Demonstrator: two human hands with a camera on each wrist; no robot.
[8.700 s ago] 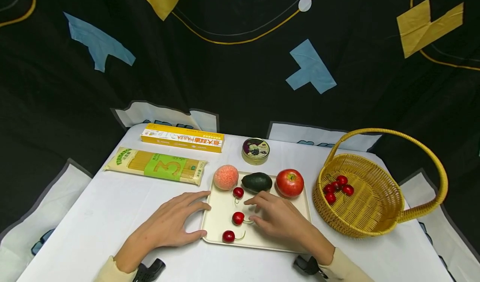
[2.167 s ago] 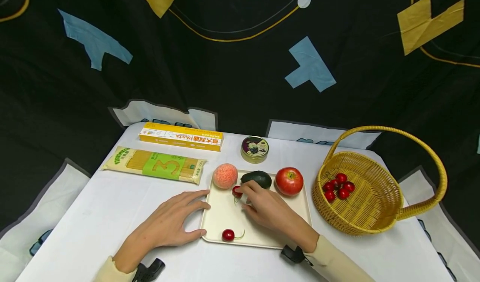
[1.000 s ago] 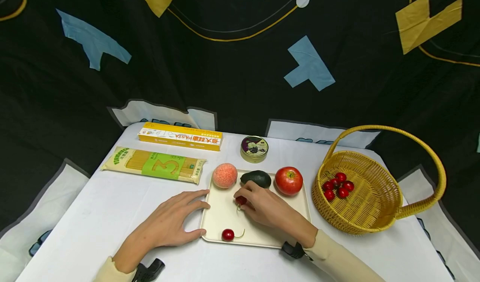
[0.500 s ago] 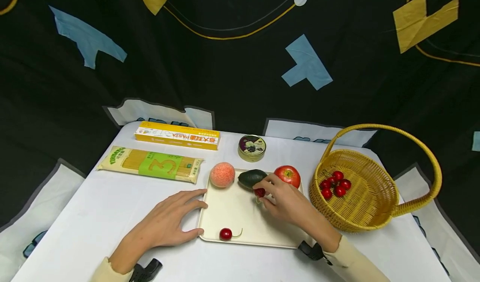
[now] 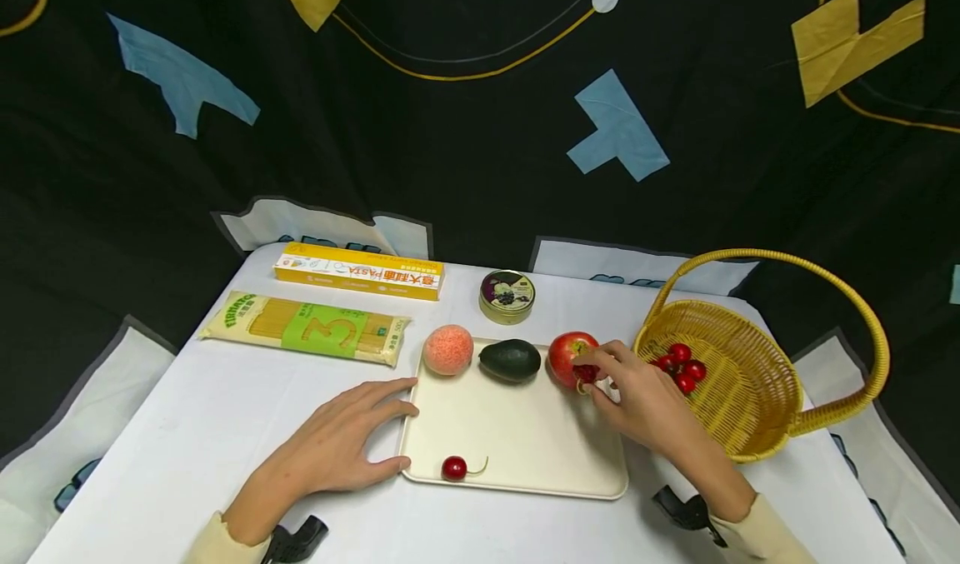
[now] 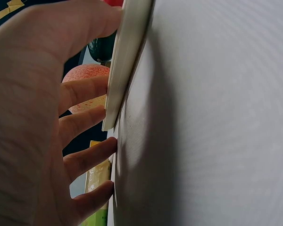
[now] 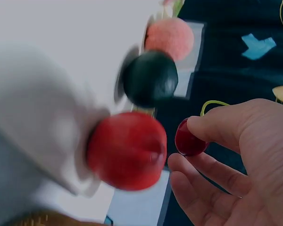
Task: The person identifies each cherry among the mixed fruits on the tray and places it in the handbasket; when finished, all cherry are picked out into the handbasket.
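Note:
A dark red cherry (image 7: pixel 190 138) with a green stem is pinched between the thumb and fingers of my right hand (image 5: pixel 648 397), raised over the tray's right side in front of the red apple (image 5: pixel 564 356). My left hand (image 5: pixel 337 435) lies with fingers spread at the left edge of the cream tray (image 5: pixel 517 439), fingertips right at its rim. One cherry (image 5: pixel 453 467) with a curved stem sits near the tray's front left. Along the back of the tray are a peach (image 5: pixel 447 350), a dark green avocado (image 5: pixel 511 360) and the apple.
A yellow wicker basket (image 5: pixel 738 406) with a tall handle stands at the right, several cherries (image 5: pixel 684 370) inside. Behind the tray is a round tin (image 5: pixel 507 296). A pasta box (image 5: pixel 358 271) and a bag of spaghetti (image 5: pixel 306 327) lie at the back left.
My right hand has taken the cherry near the avocado off the tray and carried it right, towards the basket. An earlier cherry joined those in the basket. The left hand stays put.

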